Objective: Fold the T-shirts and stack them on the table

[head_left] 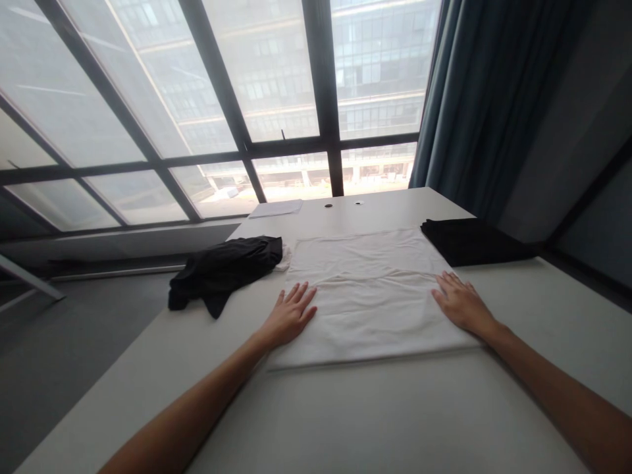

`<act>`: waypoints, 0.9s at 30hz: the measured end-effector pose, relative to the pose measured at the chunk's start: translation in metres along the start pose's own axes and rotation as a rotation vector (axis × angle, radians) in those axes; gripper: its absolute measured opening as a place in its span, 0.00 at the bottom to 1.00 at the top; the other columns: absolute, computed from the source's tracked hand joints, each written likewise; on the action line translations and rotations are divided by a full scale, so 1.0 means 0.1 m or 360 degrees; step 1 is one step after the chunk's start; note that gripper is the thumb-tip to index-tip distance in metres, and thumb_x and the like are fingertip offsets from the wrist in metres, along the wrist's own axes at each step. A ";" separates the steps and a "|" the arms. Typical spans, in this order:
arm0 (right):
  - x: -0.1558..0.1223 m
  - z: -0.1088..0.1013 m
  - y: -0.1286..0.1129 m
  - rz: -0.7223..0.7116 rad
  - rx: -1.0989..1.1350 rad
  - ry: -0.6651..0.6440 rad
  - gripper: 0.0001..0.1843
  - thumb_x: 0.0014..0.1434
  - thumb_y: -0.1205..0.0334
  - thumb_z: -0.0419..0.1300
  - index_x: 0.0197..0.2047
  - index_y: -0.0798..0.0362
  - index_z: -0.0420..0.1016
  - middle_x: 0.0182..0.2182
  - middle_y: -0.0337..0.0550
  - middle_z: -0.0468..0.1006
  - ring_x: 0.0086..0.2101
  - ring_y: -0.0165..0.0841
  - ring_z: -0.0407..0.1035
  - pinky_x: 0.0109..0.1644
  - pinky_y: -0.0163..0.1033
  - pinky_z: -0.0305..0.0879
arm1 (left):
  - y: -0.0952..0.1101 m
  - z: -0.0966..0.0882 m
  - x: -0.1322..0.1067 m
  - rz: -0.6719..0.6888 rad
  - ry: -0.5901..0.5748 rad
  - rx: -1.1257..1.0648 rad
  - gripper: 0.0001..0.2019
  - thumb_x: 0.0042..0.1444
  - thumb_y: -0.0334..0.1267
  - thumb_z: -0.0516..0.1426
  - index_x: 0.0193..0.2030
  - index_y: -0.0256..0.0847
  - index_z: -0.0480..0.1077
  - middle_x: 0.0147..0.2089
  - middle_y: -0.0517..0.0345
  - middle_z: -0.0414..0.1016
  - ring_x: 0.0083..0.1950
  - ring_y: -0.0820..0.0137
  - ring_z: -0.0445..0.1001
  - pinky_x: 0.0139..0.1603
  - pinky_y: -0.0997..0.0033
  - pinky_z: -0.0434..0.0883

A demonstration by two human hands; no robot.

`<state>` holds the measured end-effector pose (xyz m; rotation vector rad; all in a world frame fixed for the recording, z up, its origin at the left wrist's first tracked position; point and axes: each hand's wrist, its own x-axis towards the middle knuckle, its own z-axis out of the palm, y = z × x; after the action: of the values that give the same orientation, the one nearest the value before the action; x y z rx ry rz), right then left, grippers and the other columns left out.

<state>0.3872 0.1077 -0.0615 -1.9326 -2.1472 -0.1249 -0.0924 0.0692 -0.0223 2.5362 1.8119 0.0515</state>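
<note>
A white cloth garment (370,316), folded into a rough rectangle, lies flat on the white table (375,415). Wrinkles run across its middle. My left hand (291,315) rests palm down on the garment's left edge, fingers stretched out. On the opposite edge my right hand (461,303) also lies flat, with its fingers extended. Neither hand grips the fabric. Whether it is a shirt or another kind of garment cannot be made out.
A crumpled black garment (227,266) lies at the left, partly over the table's edge. Folded black cloth (474,241) is at the right. Paper sheets (276,209) lie at the far left corner. Beyond are windows (276,72) and a dark curtain (484,99).
</note>
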 end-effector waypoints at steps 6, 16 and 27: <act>0.01 -0.04 0.06 -0.0034 -0.0037 0.0034 0.32 0.71 0.48 0.41 0.68 0.58 0.62 0.70 0.58 0.58 0.69 0.47 0.50 0.69 0.65 0.46 | 0.02 -0.01 -0.01 0.0025 0.0044 -0.0037 0.29 0.72 0.53 0.41 0.76 0.47 0.50 0.77 0.48 0.43 0.77 0.52 0.43 0.71 0.38 0.45; 0.03 -0.25 0.10 -0.0141 0.0098 0.0045 0.30 0.71 0.51 0.43 0.68 0.58 0.63 0.70 0.58 0.56 0.70 0.47 0.47 0.69 0.64 0.47 | 0.02 -0.10 -0.05 0.0102 0.0097 -0.0072 0.29 0.72 0.52 0.43 0.76 0.46 0.50 0.77 0.47 0.45 0.77 0.52 0.42 0.71 0.33 0.42; -0.68 -0.46 0.44 -0.0780 0.0322 -0.0183 0.29 0.70 0.49 0.50 0.70 0.48 0.62 0.69 0.48 0.59 0.68 0.44 0.53 0.70 0.56 0.53 | 0.09 -0.27 -0.79 0.0695 -0.0014 -0.0136 0.30 0.71 0.50 0.50 0.76 0.55 0.46 0.77 0.55 0.46 0.76 0.54 0.47 0.73 0.46 0.52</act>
<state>0.4421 0.0368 -0.0377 -1.3062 -2.5554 0.1155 -0.1101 -0.0084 0.0040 2.8064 1.1906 0.1220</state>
